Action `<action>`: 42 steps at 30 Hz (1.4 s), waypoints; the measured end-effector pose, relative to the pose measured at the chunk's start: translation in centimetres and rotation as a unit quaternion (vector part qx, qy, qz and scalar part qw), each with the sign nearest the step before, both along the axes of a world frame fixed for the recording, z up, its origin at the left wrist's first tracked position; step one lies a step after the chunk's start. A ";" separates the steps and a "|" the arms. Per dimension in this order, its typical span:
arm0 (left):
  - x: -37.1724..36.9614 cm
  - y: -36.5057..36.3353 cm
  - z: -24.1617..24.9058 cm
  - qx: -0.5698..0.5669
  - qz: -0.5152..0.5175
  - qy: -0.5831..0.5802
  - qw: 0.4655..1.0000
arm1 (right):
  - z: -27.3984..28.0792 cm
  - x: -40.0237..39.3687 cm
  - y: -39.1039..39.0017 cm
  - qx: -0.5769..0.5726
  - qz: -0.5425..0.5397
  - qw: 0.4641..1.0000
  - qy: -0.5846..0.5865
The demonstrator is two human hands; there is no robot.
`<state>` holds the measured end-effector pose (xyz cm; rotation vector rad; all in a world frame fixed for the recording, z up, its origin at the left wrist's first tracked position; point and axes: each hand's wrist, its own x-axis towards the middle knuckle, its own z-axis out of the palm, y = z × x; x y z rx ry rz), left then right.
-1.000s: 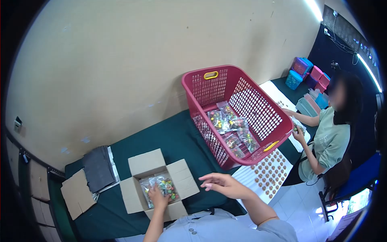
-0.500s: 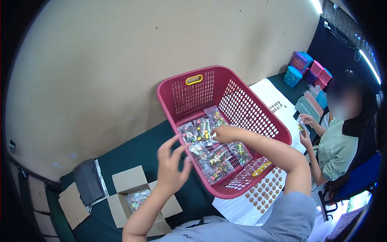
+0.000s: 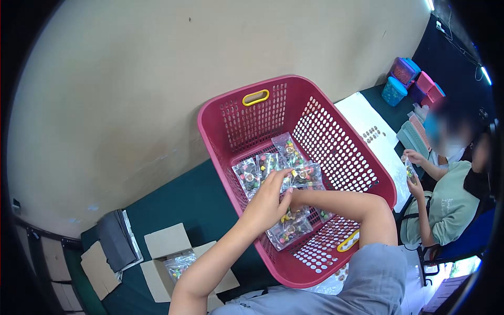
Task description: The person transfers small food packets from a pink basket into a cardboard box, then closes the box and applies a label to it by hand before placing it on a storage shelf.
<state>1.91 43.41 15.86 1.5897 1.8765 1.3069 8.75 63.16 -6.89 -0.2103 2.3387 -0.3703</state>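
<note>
Several clear plastic packets of small colourful pieces lie in a maroon laundry basket [image 3: 296, 281]. My left hand [image 3: 269, 202] reaches over the basket's near left side. Its fingers are stretched out and its thumb is apart, with the fingertips right at a packet [image 3: 303, 176] near the middle. From the right, my right hand [image 3: 298, 198] comes in low over the packets, its fingers hidden behind my left hand. Beyond the hands lie another packet [image 3: 287, 149] at the back and one [image 3: 245, 175] by the left wall.
An open cardboard box [image 3: 167, 239] with packets inside stands on the green table [image 3: 202, 191]. Dark folded sheets [image 3: 115, 239] lie farther left. White paper [image 3: 362, 113] with small round pieces extends behind the basket. At right, a co-worker [image 3: 446, 199] holds a packet near colourful tubs [image 3: 394, 92].
My left hand has moved from above the basket's left rim in over the packets. My right hand has come nearer to me, close to the left. The view has shifted slightly.
</note>
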 end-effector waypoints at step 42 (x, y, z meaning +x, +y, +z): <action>5.4 -39.4 -4.0 0.163 0.236 -0.312 0.906 | 19.9 4.8 -46.3 -0.579 -0.423 0.653 0.245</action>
